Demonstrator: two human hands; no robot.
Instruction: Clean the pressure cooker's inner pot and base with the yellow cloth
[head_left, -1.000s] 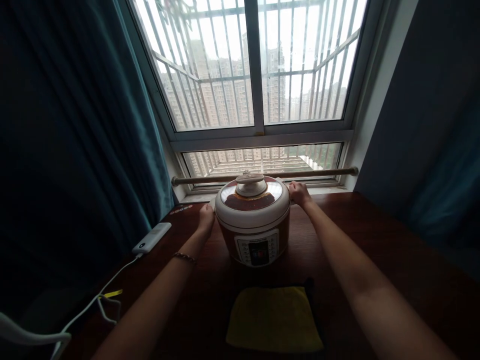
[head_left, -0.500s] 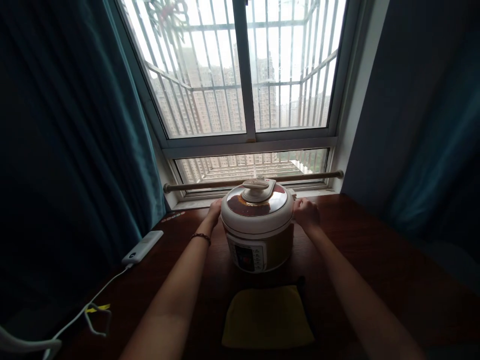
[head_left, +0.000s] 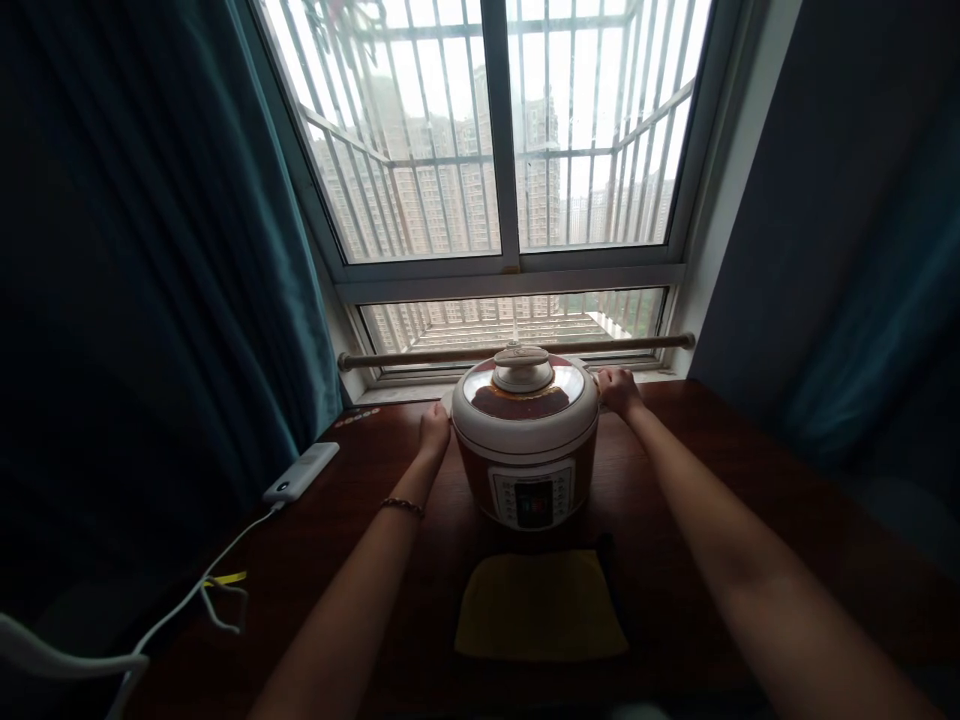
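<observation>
An electric pressure cooker [head_left: 527, 440], white on top with a brown-red body, stands upright on the dark wooden tabletop [head_left: 675, 590]. Its control panel [head_left: 534, 494] faces me. My left hand [head_left: 434, 430] is closed around the side handle at the cooker's left. On the opposite side, my right hand [head_left: 618, 390] grips the other handle, a bit farther back than the left. Both handles are mostly hidden by my fingers. A folded yellow cloth [head_left: 541, 607] lies flat in front of the cooker, apart from it.
A white power strip [head_left: 302, 472] with a white cable [head_left: 178, 614] lies on the left. Behind the cooker, a horizontal rail [head_left: 420, 357] crosses below the barred window [head_left: 420, 160]. Blue curtains [head_left: 247, 250] hang on the left; a wall [head_left: 780, 220] rises on the right.
The cooker has turned between my hands: its control panel has swung from the left toward the front. My right hand has moved back and my left hand slightly nearer.
</observation>
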